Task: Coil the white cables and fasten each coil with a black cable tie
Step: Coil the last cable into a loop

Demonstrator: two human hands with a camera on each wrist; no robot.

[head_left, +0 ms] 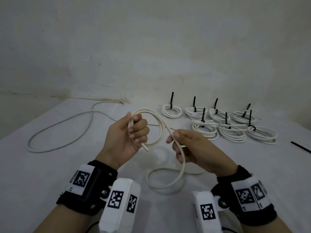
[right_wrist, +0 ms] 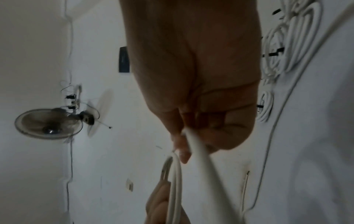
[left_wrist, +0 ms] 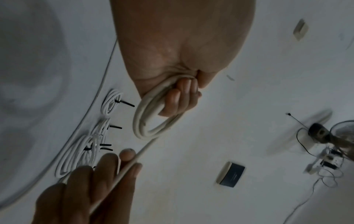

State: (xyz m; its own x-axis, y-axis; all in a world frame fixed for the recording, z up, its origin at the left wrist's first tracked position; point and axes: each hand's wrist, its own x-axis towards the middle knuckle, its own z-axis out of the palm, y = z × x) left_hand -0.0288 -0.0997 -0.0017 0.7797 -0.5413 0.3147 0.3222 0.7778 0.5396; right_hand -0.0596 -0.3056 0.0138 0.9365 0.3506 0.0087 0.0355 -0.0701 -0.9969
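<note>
My left hand [head_left: 134, 130] is raised over the white table [head_left: 50, 165], fingers curled round a small loop of white cable [head_left: 158, 121]; the cable's cut end [head_left: 146, 149] pokes out below the fist. In the left wrist view the loop [left_wrist: 151, 119] hangs from those fingers. My right hand [head_left: 178, 140] pinches the same cable a little to the right, and the slack [head_left: 166, 179] drops from it and curls on the table. The right wrist view shows the cable [right_wrist: 199, 150] running out of that pinch.
Several finished white coils [head_left: 218, 125], each with an upright black cable tie [head_left: 172, 100], lie at the back right. One loose black tie [head_left: 301, 147] lies at the right edge. Another uncoiled white cable [head_left: 67, 128] sprawls across the left of the table.
</note>
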